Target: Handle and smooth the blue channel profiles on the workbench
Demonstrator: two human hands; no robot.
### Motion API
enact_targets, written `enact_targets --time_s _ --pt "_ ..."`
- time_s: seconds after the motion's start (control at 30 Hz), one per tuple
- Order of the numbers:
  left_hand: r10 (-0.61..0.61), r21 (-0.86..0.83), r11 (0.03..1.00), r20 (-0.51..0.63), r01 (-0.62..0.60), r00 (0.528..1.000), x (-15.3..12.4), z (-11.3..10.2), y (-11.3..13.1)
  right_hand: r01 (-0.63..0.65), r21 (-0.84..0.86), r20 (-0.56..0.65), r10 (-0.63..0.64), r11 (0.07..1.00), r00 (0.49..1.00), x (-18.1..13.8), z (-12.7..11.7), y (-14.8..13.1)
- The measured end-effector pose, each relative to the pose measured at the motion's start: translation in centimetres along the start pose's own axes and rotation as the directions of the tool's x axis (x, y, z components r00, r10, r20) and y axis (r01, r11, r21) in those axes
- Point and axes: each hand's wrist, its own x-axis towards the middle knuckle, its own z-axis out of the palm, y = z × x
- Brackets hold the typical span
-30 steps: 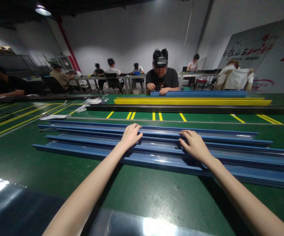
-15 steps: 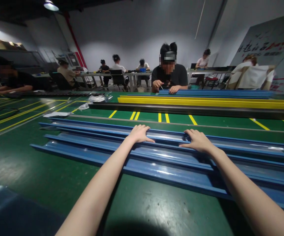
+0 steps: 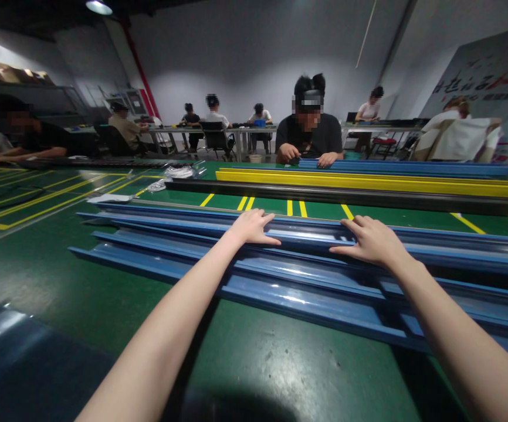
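Observation:
Three long blue metal channels lie side by side across the green table, open side up. My left hand (image 3: 253,227) grips the farthest blue channel (image 3: 309,234), its thumb along the near edge and its fingers over the far edge. A short way along the same channel, my right hand (image 3: 371,239) holds it in the same way. This channel looks slightly raised at the right, with a dark gap under it. Nearer to me are the middle blue channel (image 3: 300,271) and the nearest blue channel (image 3: 289,298), neither one touched by my hands.
Beyond lie a black bar (image 3: 280,191), a yellow profile (image 3: 368,180) and more blue profiles (image 3: 407,167). A co-worker (image 3: 309,132) sits across the table, hands on the blue ones. Clear plastic bags (image 3: 183,171) lie left of centre. A dark sheet (image 3: 20,363) is at near left.
The farthest blue channel has come up and away from the middle one, carried by both my hands. The camera view has shifted slightly.

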Motion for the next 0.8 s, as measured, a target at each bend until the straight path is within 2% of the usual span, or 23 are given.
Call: enact_targets --time_s 0.3,0.43,0.6,0.8 --pt "0.031 0.057 0.998 -0.062 -0.027 0.998 0.0 -5.2 1.9 -0.002 -0.088 -0.037 -0.002 0.996 0.999 -1.6 -5.7 1.4" --pt "0.055 0.093 0.994 -0.064 -0.049 0.996 -1.0 -8.0 2.7 -0.010 -0.129 -0.041 0.005 0.992 0.999 -3.0 -8.0 0.9" --pt "0.093 0.121 0.989 -0.044 -0.087 0.995 -5.2 -10.5 3.6 -0.027 -0.122 -0.054 0.020 0.992 0.998 -6.3 -10.6 -3.1" --pt "0.135 0.134 0.981 0.030 -0.138 0.990 -12.1 -9.8 5.5 0.002 -0.080 -0.034 -0.005 0.997 0.999 -11.6 -10.7 -8.7"
